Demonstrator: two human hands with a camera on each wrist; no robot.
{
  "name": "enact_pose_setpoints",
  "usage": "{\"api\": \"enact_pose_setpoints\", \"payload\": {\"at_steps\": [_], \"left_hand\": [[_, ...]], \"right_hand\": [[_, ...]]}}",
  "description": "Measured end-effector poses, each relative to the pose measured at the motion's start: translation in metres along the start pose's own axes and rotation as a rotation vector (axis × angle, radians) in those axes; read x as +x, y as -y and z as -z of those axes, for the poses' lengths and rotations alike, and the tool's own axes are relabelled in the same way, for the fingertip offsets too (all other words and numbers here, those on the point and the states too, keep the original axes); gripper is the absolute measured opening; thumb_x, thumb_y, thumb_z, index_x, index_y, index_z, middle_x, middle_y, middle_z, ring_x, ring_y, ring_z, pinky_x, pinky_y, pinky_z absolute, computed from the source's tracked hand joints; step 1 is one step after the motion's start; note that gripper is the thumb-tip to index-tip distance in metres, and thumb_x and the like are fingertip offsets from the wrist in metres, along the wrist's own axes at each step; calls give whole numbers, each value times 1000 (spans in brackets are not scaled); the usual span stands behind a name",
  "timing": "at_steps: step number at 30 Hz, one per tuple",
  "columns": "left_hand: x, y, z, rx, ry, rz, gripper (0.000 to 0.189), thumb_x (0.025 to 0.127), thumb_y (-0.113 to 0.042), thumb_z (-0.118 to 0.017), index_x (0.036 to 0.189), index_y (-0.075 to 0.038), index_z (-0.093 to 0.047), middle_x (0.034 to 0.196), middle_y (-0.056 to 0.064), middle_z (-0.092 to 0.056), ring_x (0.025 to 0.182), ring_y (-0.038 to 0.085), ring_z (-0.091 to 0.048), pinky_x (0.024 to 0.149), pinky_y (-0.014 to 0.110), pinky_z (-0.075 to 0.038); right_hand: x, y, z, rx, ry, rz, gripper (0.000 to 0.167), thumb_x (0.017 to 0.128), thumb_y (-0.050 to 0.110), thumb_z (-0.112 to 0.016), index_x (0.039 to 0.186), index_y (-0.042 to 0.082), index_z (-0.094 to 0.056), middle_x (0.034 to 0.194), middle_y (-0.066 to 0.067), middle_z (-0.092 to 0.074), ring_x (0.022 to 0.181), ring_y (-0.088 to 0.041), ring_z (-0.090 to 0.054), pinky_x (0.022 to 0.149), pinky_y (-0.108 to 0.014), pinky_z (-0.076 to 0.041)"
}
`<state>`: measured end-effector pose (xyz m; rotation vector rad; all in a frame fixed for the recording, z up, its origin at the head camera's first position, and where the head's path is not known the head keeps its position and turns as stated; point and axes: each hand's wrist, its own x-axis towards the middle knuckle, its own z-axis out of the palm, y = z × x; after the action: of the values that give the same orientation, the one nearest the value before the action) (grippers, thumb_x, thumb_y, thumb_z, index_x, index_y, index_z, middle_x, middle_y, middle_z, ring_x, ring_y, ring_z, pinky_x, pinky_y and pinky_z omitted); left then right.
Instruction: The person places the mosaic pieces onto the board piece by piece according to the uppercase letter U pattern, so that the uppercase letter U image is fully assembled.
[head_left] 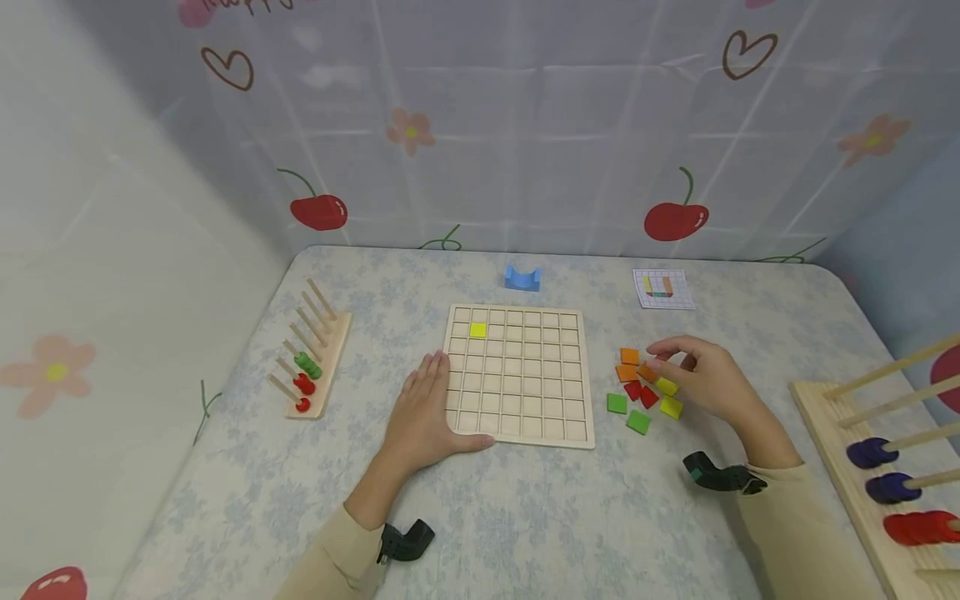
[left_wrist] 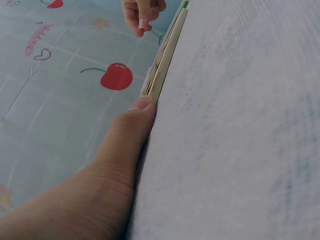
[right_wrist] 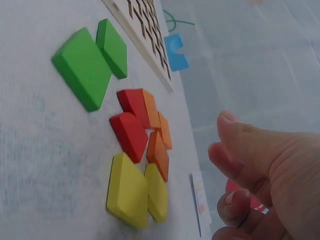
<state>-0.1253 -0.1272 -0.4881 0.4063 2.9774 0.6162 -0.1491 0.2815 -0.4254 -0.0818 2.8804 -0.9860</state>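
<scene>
My left hand lies along the left side of a wooden grid board, its fingers straight. The thumb touches the board's near edge. One yellow tile sits in a square near the board's top left. Over the loose tiles on the right hovers my right hand, its fingers bent and apart from the tiles, nothing visible between them. Beneath and beside it are three orange tiles, two red tiles, two yellow tiles and two green tiles.
A pattern card with a coloured U shape lies at the back right. Behind the board stands a blue curved block. A peg rack with green and red beads is on the left, a larger bead rack on the right.
</scene>
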Motion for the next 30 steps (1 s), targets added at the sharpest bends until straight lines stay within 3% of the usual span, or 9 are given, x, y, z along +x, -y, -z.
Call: {"api": "enact_pose_setpoints", "payload": {"at_steps": [11,20,30], "left_hand": [[0,-2,1,-3,7,7,148,58,-89,-66,159,-4,0,168,11,-3,157,23,-1,127,45,-8],[0,-1,1,-1,29,11,147,60,-89,-65,159,-5,3,168,10,-1,157,22,2,127,44,-6],[1,-1,1,3,29,14,147,59,-90,-65,159,-5,3,168,10,-1,157,23,2,127,44,-6]], "right_hand": [[-10,-24,2,-40,-50,-30,36,96,36,-65,118,9,-69,92,-9,-66,71,-20,-47,53,-26,-38],[-11,-34,-3,-47,-25,-54,34,96,34,-67,117,8,-69,104,-12,-67,76,-21,-50,60,-27,-42],[-12,-39,-6,-46,6,-66,38,95,39,-66,116,7,-69,104,-12,-66,82,-21,-53,67,-29,-42]]}}
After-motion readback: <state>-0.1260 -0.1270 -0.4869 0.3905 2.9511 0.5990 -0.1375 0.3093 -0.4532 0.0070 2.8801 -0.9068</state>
